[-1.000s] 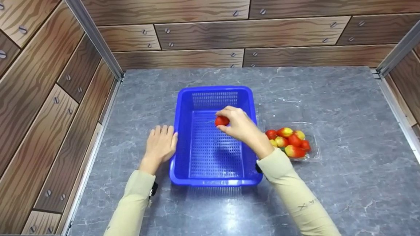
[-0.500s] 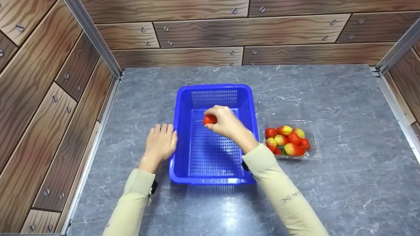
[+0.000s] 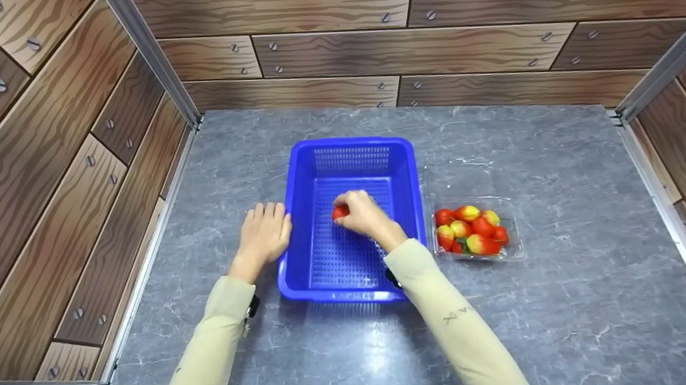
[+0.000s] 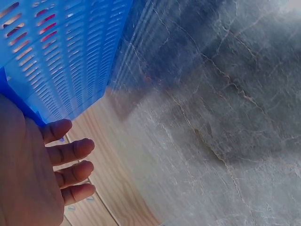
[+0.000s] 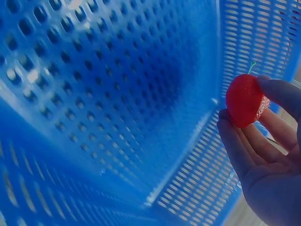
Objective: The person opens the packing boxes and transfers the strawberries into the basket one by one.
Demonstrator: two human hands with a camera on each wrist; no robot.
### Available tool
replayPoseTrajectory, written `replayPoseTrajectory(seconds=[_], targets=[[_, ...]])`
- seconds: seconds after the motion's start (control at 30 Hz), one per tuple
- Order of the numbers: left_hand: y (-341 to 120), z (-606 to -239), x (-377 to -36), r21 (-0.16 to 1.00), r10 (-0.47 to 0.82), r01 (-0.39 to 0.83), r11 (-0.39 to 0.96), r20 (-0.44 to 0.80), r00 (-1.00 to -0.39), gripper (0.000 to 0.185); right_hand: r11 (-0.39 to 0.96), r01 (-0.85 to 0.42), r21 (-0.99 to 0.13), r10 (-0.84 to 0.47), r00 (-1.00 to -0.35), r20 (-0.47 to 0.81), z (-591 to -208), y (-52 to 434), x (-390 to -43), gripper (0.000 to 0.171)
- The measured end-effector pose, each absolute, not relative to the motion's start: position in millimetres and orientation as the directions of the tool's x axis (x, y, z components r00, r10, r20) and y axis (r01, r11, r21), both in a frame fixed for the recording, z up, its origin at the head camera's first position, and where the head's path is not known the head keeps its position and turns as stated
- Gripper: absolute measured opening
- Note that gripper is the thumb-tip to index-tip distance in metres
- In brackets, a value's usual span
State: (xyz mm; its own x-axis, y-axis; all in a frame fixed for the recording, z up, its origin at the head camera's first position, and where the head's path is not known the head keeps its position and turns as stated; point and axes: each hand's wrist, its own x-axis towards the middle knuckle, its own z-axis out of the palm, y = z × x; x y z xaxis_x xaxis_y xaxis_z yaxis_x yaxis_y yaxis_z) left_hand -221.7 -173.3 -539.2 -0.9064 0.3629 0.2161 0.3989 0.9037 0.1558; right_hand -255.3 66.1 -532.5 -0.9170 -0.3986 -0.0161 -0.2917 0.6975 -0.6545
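Observation:
My right hand (image 3: 363, 216) is down inside the blue plastic basket (image 3: 354, 298) and pinches a red strawberry (image 5: 244, 100) between thumb and fingertips. A thin green stem sticks out of it in the right wrist view, and pale specks show on one side. Over the basket floor, the same strawberry peeks out left of the fingers in the head view. My left hand (image 3: 263, 233) rests at the basket's left rim with its fingers extended; the left wrist view shows those fingers loosely bent beside the slotted outer wall, holding nothing.
Right of the basket stands a clear plastic box (image 3: 512, 252) holding several red and yellow fruits (image 3: 482, 227), its transparent lid (image 3: 464, 179) folded back behind it. Wood-patterned walls (image 3: 412, 51) enclose the grey marbled table (image 3: 582, 213) at the back and sides.
My right hand has carried the strawberry leftward, then lower and nearer toward the middle of the basket floor. The left hand stays at the rim.

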Motion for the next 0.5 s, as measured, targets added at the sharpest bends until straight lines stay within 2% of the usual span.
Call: replayPoseTrajectory(seconds=[0.5], targets=[[-174, -539, -221, 0.161, 0.357, 0.394, 0.905, 0.217, -0.909, 0.031, 0.727, -0.269, -0.632, -0.403, -0.912, -0.076, -554, 62, -257, 0.032]])
